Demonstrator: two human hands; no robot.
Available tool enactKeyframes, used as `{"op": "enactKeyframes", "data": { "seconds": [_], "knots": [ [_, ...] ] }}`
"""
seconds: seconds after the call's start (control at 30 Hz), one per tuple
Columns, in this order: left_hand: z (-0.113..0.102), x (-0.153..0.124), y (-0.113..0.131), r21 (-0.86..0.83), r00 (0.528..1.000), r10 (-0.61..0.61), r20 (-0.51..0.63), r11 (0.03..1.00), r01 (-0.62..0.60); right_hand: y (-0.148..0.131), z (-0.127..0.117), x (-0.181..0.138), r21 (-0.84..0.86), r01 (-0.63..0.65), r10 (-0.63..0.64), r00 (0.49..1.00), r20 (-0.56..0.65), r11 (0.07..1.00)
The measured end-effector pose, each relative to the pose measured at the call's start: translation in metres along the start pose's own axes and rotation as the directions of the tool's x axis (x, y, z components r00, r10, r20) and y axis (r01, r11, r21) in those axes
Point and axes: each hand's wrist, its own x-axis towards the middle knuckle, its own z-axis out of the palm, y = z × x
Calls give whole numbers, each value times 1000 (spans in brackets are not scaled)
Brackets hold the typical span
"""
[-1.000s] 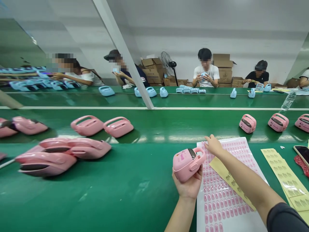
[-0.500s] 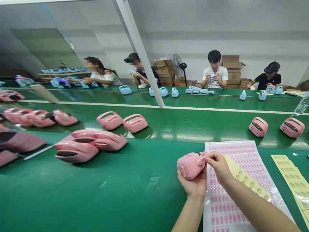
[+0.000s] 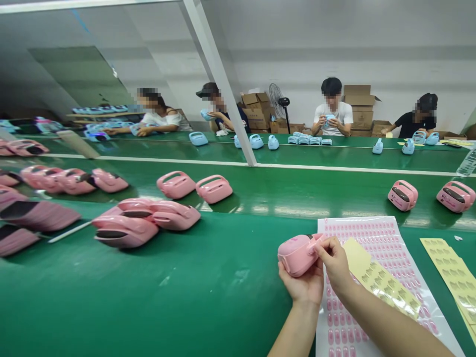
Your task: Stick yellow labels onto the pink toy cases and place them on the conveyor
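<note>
My left hand (image 3: 303, 285) cradles a small pink handled device (image 3: 295, 253) from below, tilted on its side just above the green belt (image 3: 208, 292). My right hand (image 3: 334, 260) has its fingertips pressed against the device's handle end. Whether a sticker sits under those fingers cannot be seen. Under my right forearm lies a white sheet of pink oval stickers (image 3: 372, 238), with a yellowish backing strip (image 3: 379, 277) on top of it.
Several pink devices (image 3: 148, 218) lie on the belt to the left and two more (image 3: 403, 194) at the far right. More yellowish strips (image 3: 449, 267) lie at right. Across a diagonal white post (image 3: 223, 94), several people sit handling blue devices (image 3: 256, 141).
The device was turned from upright onto its side and lowered. My right hand came off the sticker sheet onto the device's handle end. The view shifted left.
</note>
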Motion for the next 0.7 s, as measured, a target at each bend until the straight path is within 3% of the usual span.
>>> {"op": "enactKeyframes", "data": {
  "seconds": [0.3, 0.43, 0.57, 0.7],
  "knots": [
    [4, -3, 0, 8, 1000, 3, -29, 1000, -3, 4, 2, -1, -70, 77, -76, 997, 11, 995],
    [-1, -1, 1, -2, 999, -48, -11, 999, 48, 7, 1, -3, -215, 258, -262, 965, 9, 942],
    [-5, 2, 4, -7, 998, -68, -4, 998, 68, 8, -9, -1, -453, 557, -535, 823, 191, 696],
    [-3, 2, 5, 11, 998, -58, -2, 998, 58, 6, -19, 4, -604, 684, -581, 706, 405, 409]
  ]
}}
